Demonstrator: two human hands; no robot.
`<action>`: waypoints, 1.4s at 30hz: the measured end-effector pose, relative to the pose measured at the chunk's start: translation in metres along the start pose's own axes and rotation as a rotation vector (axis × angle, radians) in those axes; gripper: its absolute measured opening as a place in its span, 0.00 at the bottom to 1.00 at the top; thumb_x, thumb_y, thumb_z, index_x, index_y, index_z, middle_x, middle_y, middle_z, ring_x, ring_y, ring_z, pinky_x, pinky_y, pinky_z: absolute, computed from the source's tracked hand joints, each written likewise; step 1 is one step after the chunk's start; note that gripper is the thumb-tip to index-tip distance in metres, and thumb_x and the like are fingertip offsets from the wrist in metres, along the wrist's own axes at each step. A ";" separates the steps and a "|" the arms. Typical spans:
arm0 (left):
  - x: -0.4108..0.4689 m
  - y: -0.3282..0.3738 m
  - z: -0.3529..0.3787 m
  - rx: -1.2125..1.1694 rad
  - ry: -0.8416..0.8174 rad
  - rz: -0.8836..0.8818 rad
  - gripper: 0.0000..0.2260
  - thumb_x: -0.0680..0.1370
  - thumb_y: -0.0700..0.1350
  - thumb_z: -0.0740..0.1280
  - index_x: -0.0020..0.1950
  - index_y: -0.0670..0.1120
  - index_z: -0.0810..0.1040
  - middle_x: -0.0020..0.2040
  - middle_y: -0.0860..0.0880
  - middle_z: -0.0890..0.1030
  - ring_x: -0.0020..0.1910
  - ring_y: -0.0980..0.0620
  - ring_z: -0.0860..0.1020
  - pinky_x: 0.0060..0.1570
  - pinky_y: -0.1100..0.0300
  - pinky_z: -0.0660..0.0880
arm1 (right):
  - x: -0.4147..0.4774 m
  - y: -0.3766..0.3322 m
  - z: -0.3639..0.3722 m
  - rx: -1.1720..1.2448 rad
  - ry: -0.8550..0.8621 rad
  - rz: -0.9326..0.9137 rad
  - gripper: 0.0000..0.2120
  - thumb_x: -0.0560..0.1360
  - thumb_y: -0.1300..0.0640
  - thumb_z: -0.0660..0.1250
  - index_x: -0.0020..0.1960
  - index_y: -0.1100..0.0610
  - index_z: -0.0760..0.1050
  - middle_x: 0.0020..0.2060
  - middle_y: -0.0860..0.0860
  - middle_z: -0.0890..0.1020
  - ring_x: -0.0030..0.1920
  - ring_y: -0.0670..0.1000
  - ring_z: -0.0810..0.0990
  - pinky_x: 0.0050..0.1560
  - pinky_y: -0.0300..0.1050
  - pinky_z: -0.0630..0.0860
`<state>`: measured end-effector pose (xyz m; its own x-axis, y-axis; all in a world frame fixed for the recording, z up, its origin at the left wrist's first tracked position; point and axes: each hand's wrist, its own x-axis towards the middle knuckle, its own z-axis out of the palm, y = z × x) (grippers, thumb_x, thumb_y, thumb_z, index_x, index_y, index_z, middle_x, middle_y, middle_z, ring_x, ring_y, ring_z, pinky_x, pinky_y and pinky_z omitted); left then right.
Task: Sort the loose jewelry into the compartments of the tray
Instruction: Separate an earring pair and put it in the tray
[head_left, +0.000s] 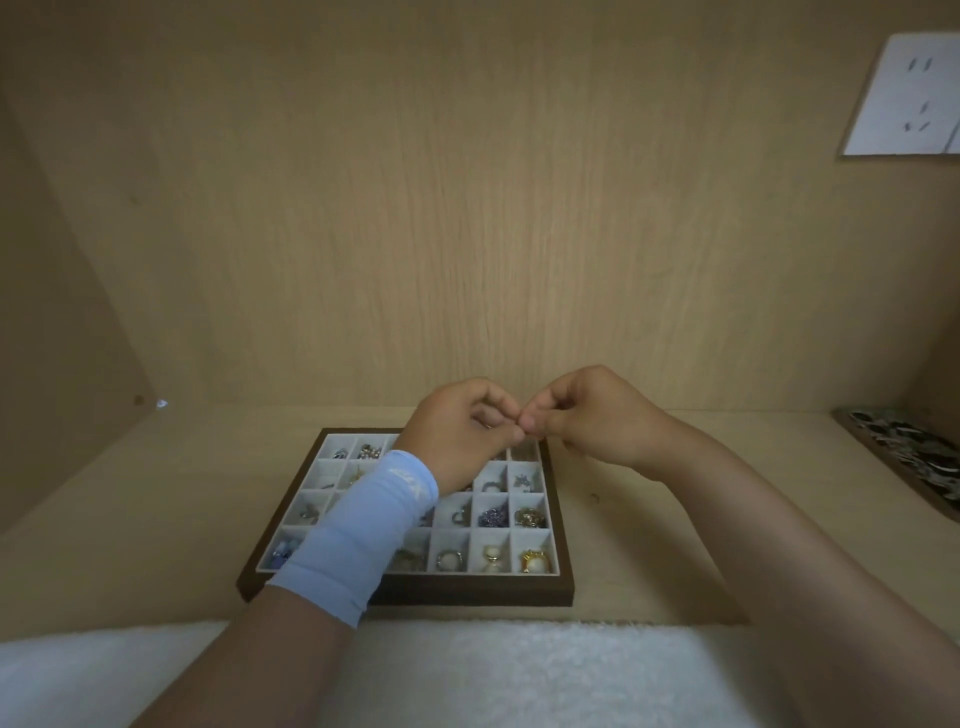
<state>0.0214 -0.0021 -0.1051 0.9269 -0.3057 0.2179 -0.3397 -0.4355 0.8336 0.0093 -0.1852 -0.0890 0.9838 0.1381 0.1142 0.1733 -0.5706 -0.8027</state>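
Fleece cloth (467, 675) lies nearest, at 6 o'clock. My left hand (457, 431) and right hand (587, 415) meet fingertip to fingertip over the tray's (467, 592) 1 o'clock corner. The fingers are curled, perhaps working a tiny piece; I cannot tell. Jewelry (535, 561) fills most compartments.

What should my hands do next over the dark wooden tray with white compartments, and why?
The left hand and right hand meet fingertip to fingertip, curled as if pinching, just above the far right corner compartment of the dark wooden tray; any piece is too small to see. Probably lower them into it and release.
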 end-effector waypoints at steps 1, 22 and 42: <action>-0.004 -0.002 -0.007 -0.005 -0.002 -0.001 0.05 0.72 0.42 0.74 0.45 0.51 0.81 0.41 0.51 0.85 0.41 0.55 0.82 0.50 0.56 0.80 | -0.001 -0.004 0.006 -0.007 -0.010 -0.015 0.03 0.76 0.59 0.73 0.47 0.57 0.85 0.35 0.45 0.84 0.31 0.34 0.78 0.34 0.27 0.71; -0.059 -0.043 -0.043 0.595 -0.180 0.233 0.12 0.77 0.51 0.63 0.58 0.61 0.82 0.52 0.60 0.72 0.56 0.57 0.67 0.59 0.57 0.70 | -0.015 -0.032 0.030 -0.532 -0.229 -0.112 0.06 0.79 0.51 0.67 0.47 0.45 0.83 0.40 0.36 0.81 0.43 0.38 0.79 0.47 0.39 0.75; -0.041 -0.028 -0.032 0.567 -0.115 0.196 0.06 0.78 0.49 0.64 0.49 0.57 0.81 0.46 0.60 0.75 0.49 0.59 0.70 0.52 0.58 0.72 | -0.011 0.000 -0.011 -0.828 -0.260 0.254 0.04 0.65 0.52 0.79 0.39 0.47 0.86 0.27 0.41 0.82 0.27 0.42 0.80 0.34 0.37 0.74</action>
<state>-0.0017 0.0494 -0.1208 0.8262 -0.5012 0.2573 -0.5634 -0.7355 0.3763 -0.0010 -0.1953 -0.0839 0.9731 0.0497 -0.2251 0.0285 -0.9949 -0.0964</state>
